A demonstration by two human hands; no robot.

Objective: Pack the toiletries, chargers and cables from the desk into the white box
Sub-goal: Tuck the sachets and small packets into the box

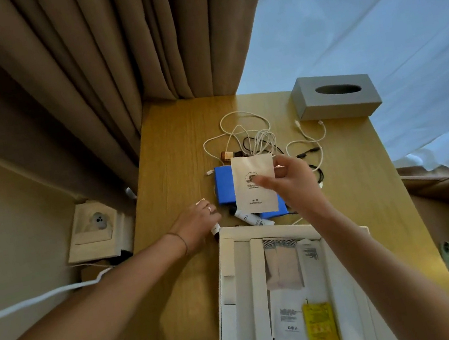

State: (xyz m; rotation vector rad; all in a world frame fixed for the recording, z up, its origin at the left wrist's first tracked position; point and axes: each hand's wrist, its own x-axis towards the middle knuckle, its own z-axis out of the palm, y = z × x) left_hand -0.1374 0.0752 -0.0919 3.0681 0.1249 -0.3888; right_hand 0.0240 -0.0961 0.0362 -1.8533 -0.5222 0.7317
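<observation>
A cream paper sachet [254, 184] was held pinched at its right edge between thumb and fingers of the right hand [291, 180], lifted at the centre of the frame above a blue pouch [224, 184] on the wooden desk [172, 155]. The left hand [196, 222], left of centre, was laid over a small white tube [215, 228] just beside the far left corner of the white box [339, 284]; whether its fingers were closed on the tube could not be told. A second white tube [251, 219] was seen just beyond the box's far wall. The box, at lower centre, was already lined with flat packets, among them a yellow sachet [319, 325]. A tangle of white cables [253, 134] was spread in the upper centre, near a grey tissue box [334, 96]. With so light an edge-hold, the sachet was judged liable to slip or swing loose and be dropped on the clutter short of the box; the cables were judged likely to snag one another when lifted.
</observation>
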